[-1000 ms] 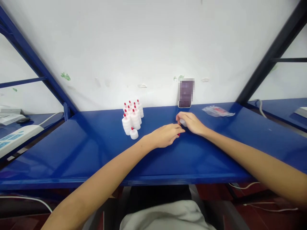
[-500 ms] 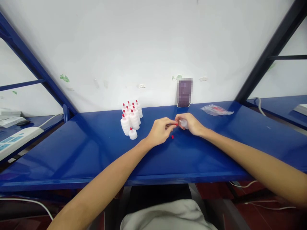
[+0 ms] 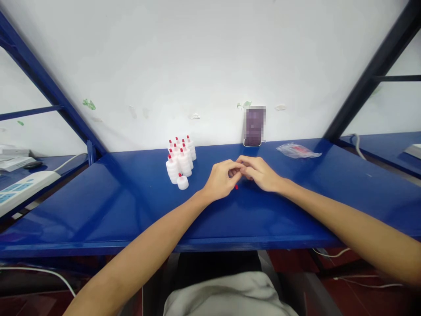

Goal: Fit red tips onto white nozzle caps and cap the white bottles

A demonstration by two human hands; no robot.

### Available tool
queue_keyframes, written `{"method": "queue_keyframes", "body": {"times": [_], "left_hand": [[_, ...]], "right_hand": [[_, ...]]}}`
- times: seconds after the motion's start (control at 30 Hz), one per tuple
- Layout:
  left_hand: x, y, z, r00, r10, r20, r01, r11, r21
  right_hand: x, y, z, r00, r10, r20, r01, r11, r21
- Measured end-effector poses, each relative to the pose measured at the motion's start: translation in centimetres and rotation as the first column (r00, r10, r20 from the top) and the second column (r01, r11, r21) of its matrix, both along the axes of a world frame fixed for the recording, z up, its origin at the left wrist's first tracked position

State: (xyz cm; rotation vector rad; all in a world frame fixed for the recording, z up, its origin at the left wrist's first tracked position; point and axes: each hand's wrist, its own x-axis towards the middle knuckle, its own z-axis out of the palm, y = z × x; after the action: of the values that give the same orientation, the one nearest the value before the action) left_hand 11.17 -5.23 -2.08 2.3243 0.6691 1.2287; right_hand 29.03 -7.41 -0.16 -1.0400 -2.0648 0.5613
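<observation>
Above the middle of the blue table, my left hand point(image 3: 222, 179) and my right hand point(image 3: 261, 173) meet at the fingertips, both closed. Their fingers now hide what lies between them. Half a second ago a small red cap showed in the left fingertips and a small white plastic bottle in the right hand. Just below the hands a loose red cap point(image 3: 236, 187) lies on the table, partly covered by the left fingers. To the left of my hands stands a tight group of white bottles point(image 3: 177, 164) with red tips, and one short white bottle point(image 3: 182, 182) at its front.
A clear plastic bag point(image 3: 297, 151) with something red inside lies at the right rear of the blue table point(image 3: 131, 210). A phone point(image 3: 254, 127) leans against the wall behind my hands. On the far left is a white power strip point(image 3: 28, 188).
My right hand has turned and moved left, its fingers closing over the left fingertips. The white bottle and the held red cap are covered now. The group of bottles has stayed put.
</observation>
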Motion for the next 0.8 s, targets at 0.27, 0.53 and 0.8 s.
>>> {"method": "queue_keyframes", "body": {"times": [0.27,0.53,0.8], "left_hand": [[0.0,-1.6,1.4,0.998,0.035,0.057,-0.035,0.999,-0.01],[-12.6,-2.0,8.1,0.878,0.287,-0.383,-0.344,0.935,-0.087],[-15.3,-2.5,7.1,0.742,0.474,-0.475,-0.457,0.875,0.16]], "right_hand": [[-0.7,-0.4,-0.1,0.991,0.076,-0.114,-0.07,0.996,0.059],[-0.9,-0.2,0.0,0.992,-0.127,-0.007,0.127,0.991,0.04],[-1.3,-0.1,-0.6,0.989,-0.129,-0.067,0.133,0.989,0.059]]}}
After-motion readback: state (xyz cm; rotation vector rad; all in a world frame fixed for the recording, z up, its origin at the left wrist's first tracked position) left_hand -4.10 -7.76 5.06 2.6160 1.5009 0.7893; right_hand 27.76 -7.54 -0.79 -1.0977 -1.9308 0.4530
